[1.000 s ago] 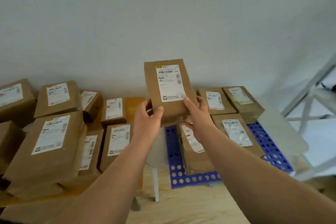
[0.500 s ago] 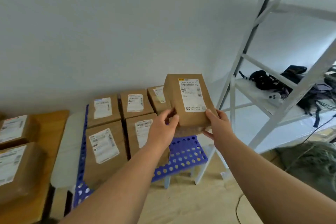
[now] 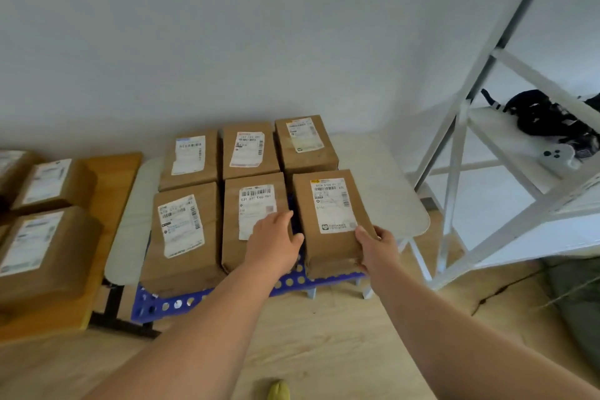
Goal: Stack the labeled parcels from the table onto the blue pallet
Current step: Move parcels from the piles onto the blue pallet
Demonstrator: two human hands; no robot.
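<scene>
The brown labeled parcel (image 3: pixel 331 221) sits at the front right corner of the blue pallet (image 3: pixel 168 305), label up. My right hand (image 3: pixel 378 250) grips its near right corner, thumb on top. My left hand (image 3: pixel 276 243) holds its left side, fingers in the gap beside the middle front parcel (image 3: pixel 253 214). Several other labeled parcels fill the pallet in two rows, among them the front left one (image 3: pixel 181 227) and the back right one (image 3: pixel 305 143).
At the left, a wooden table (image 3: pixel 110 178) carries more labeled parcels (image 3: pixel 39 247). A pale board (image 3: pixel 130 221) lies under the pallet. A white metal rack (image 3: pixel 454 172) stands at the right, holding black items (image 3: pixel 545 114) and a controller (image 3: pixel 558 156). The floor is light wood.
Both hands carried the parcel from over the table to the right and lowered it onto the pallet's front right corner. The view swung to the right and tilted down.
</scene>
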